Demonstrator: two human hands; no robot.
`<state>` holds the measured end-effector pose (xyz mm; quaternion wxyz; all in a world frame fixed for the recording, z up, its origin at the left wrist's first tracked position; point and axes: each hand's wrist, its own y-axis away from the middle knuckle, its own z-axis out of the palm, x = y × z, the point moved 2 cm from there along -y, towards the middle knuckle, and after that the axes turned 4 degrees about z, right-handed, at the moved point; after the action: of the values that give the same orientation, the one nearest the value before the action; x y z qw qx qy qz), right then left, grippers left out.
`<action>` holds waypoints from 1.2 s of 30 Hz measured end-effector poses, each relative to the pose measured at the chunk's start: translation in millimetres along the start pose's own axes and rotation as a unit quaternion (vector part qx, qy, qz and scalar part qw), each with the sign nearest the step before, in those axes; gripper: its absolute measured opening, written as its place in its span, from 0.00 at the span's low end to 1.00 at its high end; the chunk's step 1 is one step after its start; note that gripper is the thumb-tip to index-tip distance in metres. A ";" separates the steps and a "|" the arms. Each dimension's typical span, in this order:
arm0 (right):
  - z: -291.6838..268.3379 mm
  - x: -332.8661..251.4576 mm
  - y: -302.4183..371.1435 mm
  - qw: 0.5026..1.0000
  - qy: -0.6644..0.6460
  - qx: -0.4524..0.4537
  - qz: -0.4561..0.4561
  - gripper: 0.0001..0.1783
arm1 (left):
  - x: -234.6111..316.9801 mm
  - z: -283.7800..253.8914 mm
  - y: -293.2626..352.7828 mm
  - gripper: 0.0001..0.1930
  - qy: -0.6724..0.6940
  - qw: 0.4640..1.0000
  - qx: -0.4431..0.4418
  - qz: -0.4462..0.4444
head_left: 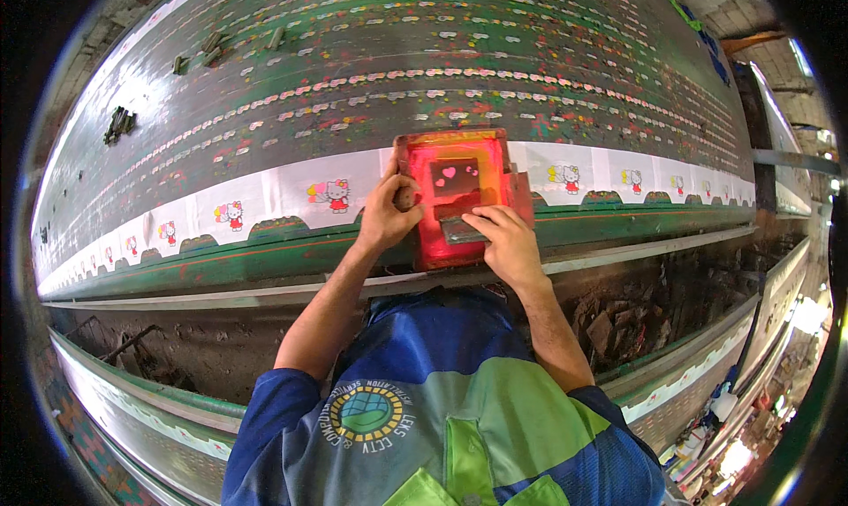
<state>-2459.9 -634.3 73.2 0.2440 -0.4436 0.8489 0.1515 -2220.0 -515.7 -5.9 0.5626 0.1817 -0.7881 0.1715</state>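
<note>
A small red-stained printing screen frame (pixel 452 137) lies over the white printed strip (pixel 283 198) near the table's front edge. Its mesh shows a dark panel with pink heart shapes. My left hand (pixel 389 213) is closed around the left side of the frame, fingers curled at its upper left. A grey, flat squeegee (pixel 461 231) rests across the lower part of the mesh, gripped from above by my right hand (pixel 510 243). Red ink coats the inside of the frame. The strip directly beneath the frame is hidden.
The long green-and-dark table (pixel 353 55) carries rows of small colourful ink marks. Small dark pieces (pixel 120 124) lie in a cluster at left, with grey-green pieces (pixel 212 48) farther back. Behind me is a trough with rubble (pixel 609 329), then another table with a white strip (pixel 132 409).
</note>
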 end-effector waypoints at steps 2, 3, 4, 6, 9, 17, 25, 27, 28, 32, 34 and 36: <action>-2.2 4.4 -0.2 1.000 -0.007 0.000 -0.020 0.33 | 12.0 3.3 -1.0 0.12 -0.006 1.000 0.002 -0.012; -4.5 8.7 0.1 1.000 -0.011 0.002 -0.028 0.32 | 18.3 4.3 -2.3 0.12 -0.009 1.000 0.003 -0.018; -4.7 17.4 5.4 1.000 -0.002 0.010 -0.023 0.32 | 26.3 10.2 -1.5 0.13 -0.031 0.999 0.009 -0.012; -20.3 41.6 15.8 0.999 -0.022 0.027 -0.022 0.32 | 43.0 31.8 -4.6 0.14 -0.077 0.995 0.031 0.060; -56.7 89.3 34.9 0.998 -0.033 0.045 -0.022 0.31 | 65.6 93.9 -15.1 0.15 -0.049 0.997 0.029 0.055; -120.4 202.5 62.7 0.998 -0.025 0.054 -0.025 0.31 | 81.8 223.0 -53.4 0.18 -0.059 0.998 0.013 -0.024; -119.8 210.4 58.1 0.998 -0.007 0.036 -0.049 0.25 | 66.0 223.2 -56.7 0.18 -0.024 0.999 -0.005 -0.022; -121.7 210.8 58.5 0.998 -0.006 0.031 -0.048 0.26 | 68.5 224.4 -58.4 0.19 -0.026 1.000 -0.005 -0.012; -121.1 210.0 58.7 0.998 -0.006 0.035 -0.050 0.25 | 69.1 223.6 -58.3 0.19 -0.026 1.000 -0.005 -0.015; -134.9 207.8 52.9 0.996 -0.048 -0.078 -0.009 0.24 | 65.4 226.1 -56.2 0.18 -0.007 0.999 0.000 -0.047; -133.0 214.5 33.9 0.997 -0.050 -0.052 -0.033 0.24 | 64.5 226.5 -56.3 0.18 -0.011 0.999 0.014 -0.051; -136.4 219.4 -1.1 0.997 -0.051 -0.033 -0.050 0.25 | 62.1 227.0 -57.3 0.18 0.014 0.995 0.008 -0.100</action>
<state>-2604.0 -848.5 66.7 0.2797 -0.4853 0.8066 0.1890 -2398.3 -679.4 -13.2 0.5864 0.2619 -0.7566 0.1230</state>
